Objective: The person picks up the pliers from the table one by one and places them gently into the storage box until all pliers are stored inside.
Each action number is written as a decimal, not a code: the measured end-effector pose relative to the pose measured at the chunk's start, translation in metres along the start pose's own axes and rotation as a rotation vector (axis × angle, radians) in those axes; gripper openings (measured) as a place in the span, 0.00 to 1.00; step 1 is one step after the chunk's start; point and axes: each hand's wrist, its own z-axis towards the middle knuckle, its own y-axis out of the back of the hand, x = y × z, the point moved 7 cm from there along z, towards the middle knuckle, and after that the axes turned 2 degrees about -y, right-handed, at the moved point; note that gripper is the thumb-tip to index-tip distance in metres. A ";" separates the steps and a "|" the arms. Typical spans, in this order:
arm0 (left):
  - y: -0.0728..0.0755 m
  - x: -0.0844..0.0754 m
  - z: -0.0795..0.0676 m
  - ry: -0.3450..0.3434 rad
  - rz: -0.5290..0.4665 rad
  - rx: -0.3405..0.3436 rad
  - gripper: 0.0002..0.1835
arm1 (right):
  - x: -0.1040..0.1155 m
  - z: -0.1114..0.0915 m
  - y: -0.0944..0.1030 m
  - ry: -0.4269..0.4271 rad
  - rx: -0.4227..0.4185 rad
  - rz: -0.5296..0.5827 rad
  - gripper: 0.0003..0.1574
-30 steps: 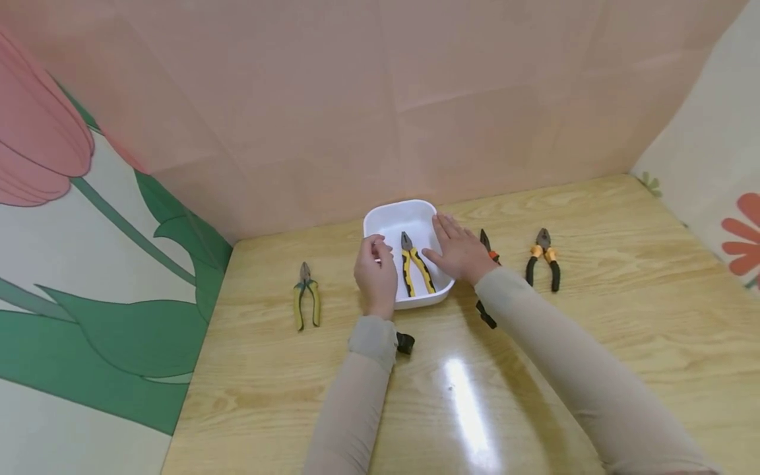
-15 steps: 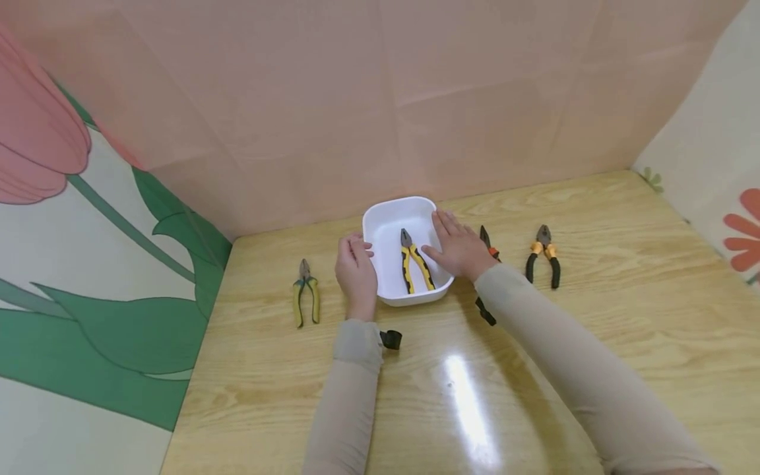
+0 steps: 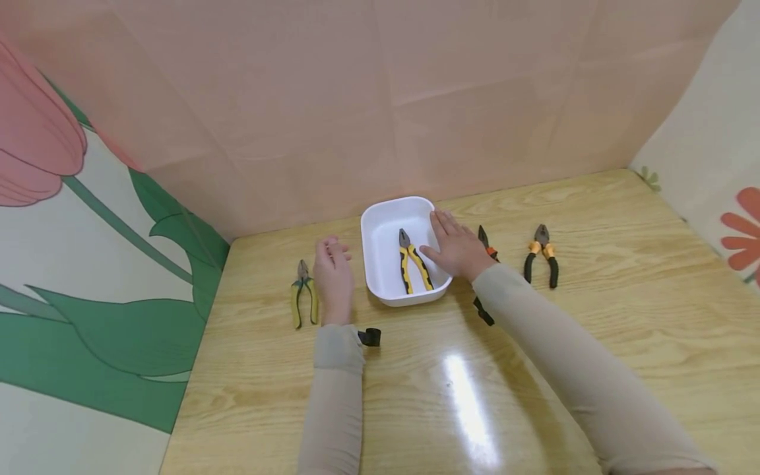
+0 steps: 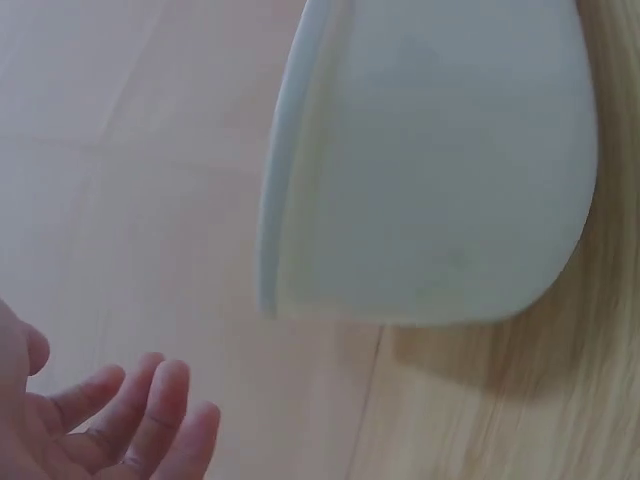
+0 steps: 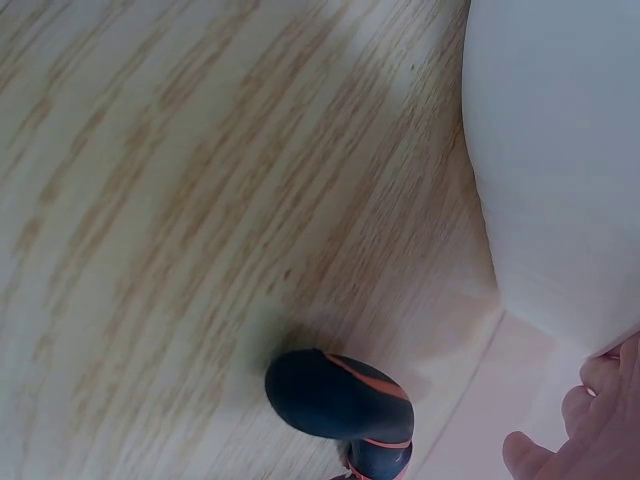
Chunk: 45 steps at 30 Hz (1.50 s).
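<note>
My left hand [image 3: 334, 280] is held to the left of a white plastic tray [image 3: 373, 277], loosely bent fingers holding nothing. It overlaps the right edge of a pair of green-handled pliers [image 3: 296, 303] in the head view. In the left wrist view those fingers [image 4: 160, 410] are apart from the tray's side. My right hand [image 3: 462, 251] rests on the tray's right rim with straight fingers, the thumb over the inside. Combination pliers with yellow and black handles [image 3: 406, 270] lie in the tray, jaws pointing away.
Right of the tray lie pliers with a red-orange collar [image 3: 483, 237], partly hidden by my right arm; a black-and-red handle [image 5: 340, 395] shows in the right wrist view. Farther right are orange-and-black pliers [image 3: 541, 251]. A pink backdrop [image 3: 297, 132] stands behind the wooden table [image 3: 415, 396].
My left hand has moved left, from over the tray's left edge to beside the green-handled pliers. My right hand stays on the tray's rim, and the tray has barely shifted.
</note>
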 end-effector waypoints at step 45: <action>0.083 0.075 -0.002 0.144 0.085 -0.112 0.14 | -0.002 0.002 -0.001 -0.025 -0.013 0.017 0.55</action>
